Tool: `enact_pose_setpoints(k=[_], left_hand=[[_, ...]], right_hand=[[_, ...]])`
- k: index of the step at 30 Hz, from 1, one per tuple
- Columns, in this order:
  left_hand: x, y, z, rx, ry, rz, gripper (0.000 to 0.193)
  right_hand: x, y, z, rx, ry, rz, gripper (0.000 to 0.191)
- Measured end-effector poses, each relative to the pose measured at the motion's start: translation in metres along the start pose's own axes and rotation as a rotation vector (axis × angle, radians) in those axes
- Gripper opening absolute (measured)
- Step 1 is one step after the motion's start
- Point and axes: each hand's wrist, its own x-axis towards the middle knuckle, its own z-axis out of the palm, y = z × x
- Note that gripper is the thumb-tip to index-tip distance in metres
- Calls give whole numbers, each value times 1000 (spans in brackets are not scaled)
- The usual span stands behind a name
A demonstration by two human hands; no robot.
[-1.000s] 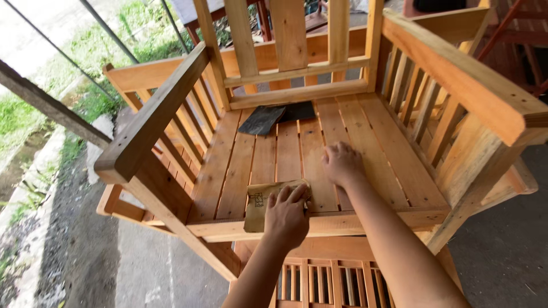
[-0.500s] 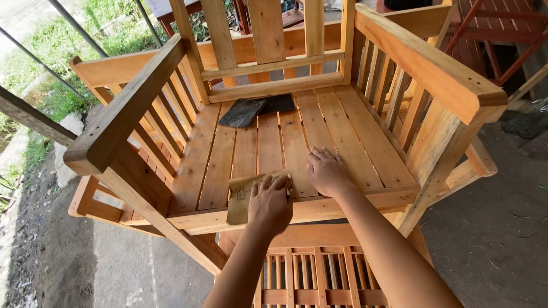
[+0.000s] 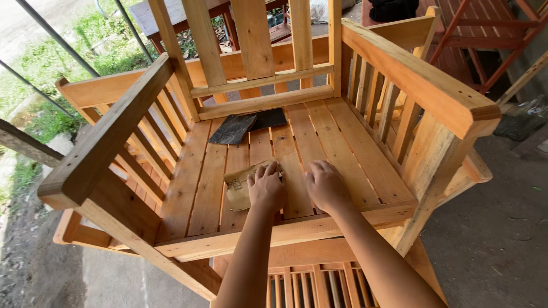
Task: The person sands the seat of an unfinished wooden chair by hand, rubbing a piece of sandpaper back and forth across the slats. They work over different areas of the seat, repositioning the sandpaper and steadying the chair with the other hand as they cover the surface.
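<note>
A bare wooden armchair (image 3: 342, 142) with a slatted seat fills the head view. My left hand (image 3: 266, 187) presses flat on a tan sheet of sandpaper (image 3: 238, 188) lying on the front middle slats. My right hand (image 3: 325, 185) rests palm down on the seat slats just to the right of it, holding nothing. Two dark sheets of sandpaper (image 3: 245, 125) lie at the back of the seat, near the backrest.
The left armrest (image 3: 108, 137) and right armrest (image 3: 416, 80) rise on either side of the seat. Another slatted wooden piece (image 3: 302, 285) lies below the seat front. Red-brown wooden frames (image 3: 479, 34) stand at the back right. Grass and concrete floor lie around.
My left hand has slid the tan sandpaper forward along the slats, and my right hand has drawn closer to it. The view has shifted slightly.
</note>
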Motion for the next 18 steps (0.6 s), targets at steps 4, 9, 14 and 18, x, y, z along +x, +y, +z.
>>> enact_pose_setpoints(k=[4, 9, 14, 18], left_hand=[[-35, 7, -1, 20, 18, 85, 50], [-110, 42, 5, 19, 24, 235, 50], [-98, 50, 13, -10, 60, 241, 45], [-43, 55, 22, -78, 84, 203, 48]], right_hand=[[3, 11, -4, 19, 108, 49, 39], [-1, 18, -8, 68, 117, 54, 42], [1, 17, -10, 163, 156, 99, 38], [7, 16, -12, 237, 189, 133, 32]])
